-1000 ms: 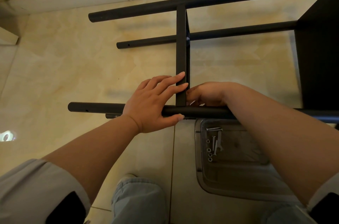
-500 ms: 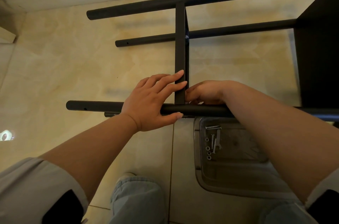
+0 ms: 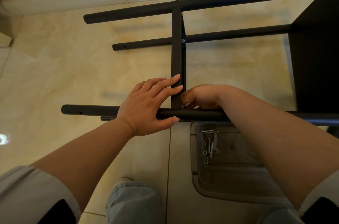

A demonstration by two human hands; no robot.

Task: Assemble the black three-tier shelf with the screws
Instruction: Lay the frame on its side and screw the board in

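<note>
The black shelf lies on its side on the floor. Its middle panel (image 3: 176,49) runs from the far pole (image 3: 137,13) to the near pole (image 3: 198,114). My left hand (image 3: 146,106) rests on the near pole, straight fingers pressing the panel's edge and thumb under the pole. My right hand (image 3: 201,96) is curled at the corner where panel and near pole meet, fingertips pinching a small screw that is mostly hidden. A fitted screw (image 3: 183,41) shows where the panel meets the second pole (image 3: 146,43).
A clear plastic tray (image 3: 194,178) lies on the tiled floor below the near pole, holding loose screws (image 3: 209,145), nuts and a small wrench. Another black panel (image 3: 317,58) closes the shelf at the right. A white skirting board runs along the far wall. My knees are at the bottom.
Both hands stay at the same joint. My right hand's fingers have shifted slightly closer to the panel; the shelf has not moved.
</note>
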